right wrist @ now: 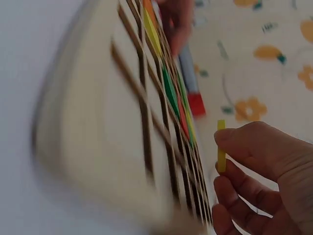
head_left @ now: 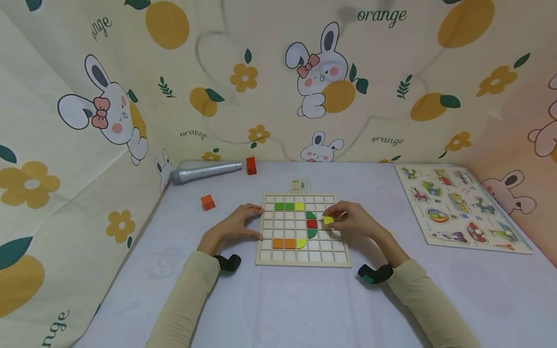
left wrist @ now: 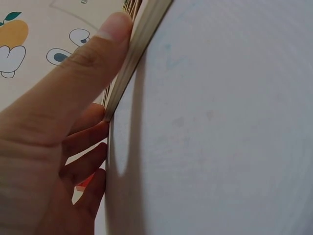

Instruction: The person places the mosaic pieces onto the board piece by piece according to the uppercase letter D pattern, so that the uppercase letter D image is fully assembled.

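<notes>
A wooden grid board (head_left: 302, 260) lies on the table with coloured tiles in some of its cells. Between the thumb and index finger, my right hand (head_left: 354, 220) pinches a thin yellow tile (head_left: 328, 220) above the board's right part. The right wrist view shows this yellow tile (right wrist: 221, 146) edge-on. My left hand (head_left: 235, 224) rests at the board's left edge, thumb and fingertips spread along it. Green tiles (head_left: 285, 206) and a yellow square tile (head_left: 300, 206) sit in an upper row. A red tile (head_left: 311, 224) lies between two rounded green ones, and orange tiles (head_left: 284, 243) lie lower down.
A small printed pattern card (head_left: 300, 185) lies just behind the board. At the back left are a silver microphone-shaped object (head_left: 206, 172), a red block (head_left: 251, 166) and an orange block (head_left: 208, 202). A picture puzzle board (head_left: 463, 208) lies on the right. Patterned cloth walls surround the table.
</notes>
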`<state>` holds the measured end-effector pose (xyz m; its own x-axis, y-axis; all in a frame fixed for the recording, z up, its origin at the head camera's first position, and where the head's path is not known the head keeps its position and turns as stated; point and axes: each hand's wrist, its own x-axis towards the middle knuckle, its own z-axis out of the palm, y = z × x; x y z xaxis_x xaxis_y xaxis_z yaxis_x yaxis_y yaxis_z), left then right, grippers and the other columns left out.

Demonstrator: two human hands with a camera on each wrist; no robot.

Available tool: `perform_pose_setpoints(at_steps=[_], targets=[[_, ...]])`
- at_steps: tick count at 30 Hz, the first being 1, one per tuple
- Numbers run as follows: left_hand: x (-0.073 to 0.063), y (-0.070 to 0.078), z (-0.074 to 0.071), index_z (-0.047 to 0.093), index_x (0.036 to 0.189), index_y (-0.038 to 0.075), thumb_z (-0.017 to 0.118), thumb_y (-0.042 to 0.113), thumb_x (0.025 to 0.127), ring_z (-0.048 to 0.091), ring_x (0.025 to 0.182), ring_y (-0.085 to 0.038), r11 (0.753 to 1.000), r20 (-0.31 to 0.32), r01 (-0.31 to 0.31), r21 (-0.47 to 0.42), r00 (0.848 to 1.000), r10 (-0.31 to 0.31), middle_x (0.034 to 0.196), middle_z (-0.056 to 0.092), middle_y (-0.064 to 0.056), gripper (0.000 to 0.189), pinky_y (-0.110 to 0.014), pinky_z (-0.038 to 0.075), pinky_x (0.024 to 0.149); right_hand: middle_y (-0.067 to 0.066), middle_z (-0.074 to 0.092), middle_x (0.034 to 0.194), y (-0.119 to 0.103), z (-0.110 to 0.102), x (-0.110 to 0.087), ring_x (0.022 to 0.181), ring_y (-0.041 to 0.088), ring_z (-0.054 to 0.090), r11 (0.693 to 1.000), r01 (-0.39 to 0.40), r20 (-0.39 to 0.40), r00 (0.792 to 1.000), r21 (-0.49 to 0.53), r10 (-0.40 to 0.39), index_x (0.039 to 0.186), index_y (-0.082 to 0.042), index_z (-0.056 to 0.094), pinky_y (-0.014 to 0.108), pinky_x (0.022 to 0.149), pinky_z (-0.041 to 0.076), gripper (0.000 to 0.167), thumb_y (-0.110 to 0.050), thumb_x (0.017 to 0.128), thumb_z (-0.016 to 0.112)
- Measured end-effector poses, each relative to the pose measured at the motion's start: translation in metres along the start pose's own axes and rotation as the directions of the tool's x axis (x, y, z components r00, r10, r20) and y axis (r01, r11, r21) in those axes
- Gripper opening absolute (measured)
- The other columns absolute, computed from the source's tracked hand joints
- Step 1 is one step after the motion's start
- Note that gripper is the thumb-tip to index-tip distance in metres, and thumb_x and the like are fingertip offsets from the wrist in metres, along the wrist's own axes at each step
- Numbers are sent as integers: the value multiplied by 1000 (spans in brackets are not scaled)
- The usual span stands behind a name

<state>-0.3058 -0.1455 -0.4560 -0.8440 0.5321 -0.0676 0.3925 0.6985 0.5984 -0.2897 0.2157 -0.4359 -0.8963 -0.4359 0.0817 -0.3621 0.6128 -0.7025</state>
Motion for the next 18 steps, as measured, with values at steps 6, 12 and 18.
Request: perform_pose_setpoints(at_steps=[6,12,18], targets=[[0,2,-1,45,139,11,80,43,70,27,135,-25,1000,4,-10,1,1000,10,145,36,-6,83,-44,22,112,3,66,91,-26,30,18,77,18,56,980,196,10,980,35,-197,103,-5,69,27,68,52,27,-12,78,75],[-1,3,-1,45,138,11,80,42,70,27,135,-25,1000,2,-5,-7,1000,5,145,37,-6,82,-44,22,112,-3,66,93,-45,60,32,79,13,57,975,220,-6,976,22,-219,98,-11,70,27,69,51,23,-14,77,76],[0,1,0,45,138,15,79,44,70,28,134,-23,1000,3,18,-7,1000,-18,144,37,-3,81,-44,24,111,-8,64,91,-56,83,39,82,11,55,981,194,29,980,22,-195,93,-16,70,25,74,50,18,-21,77,77]])
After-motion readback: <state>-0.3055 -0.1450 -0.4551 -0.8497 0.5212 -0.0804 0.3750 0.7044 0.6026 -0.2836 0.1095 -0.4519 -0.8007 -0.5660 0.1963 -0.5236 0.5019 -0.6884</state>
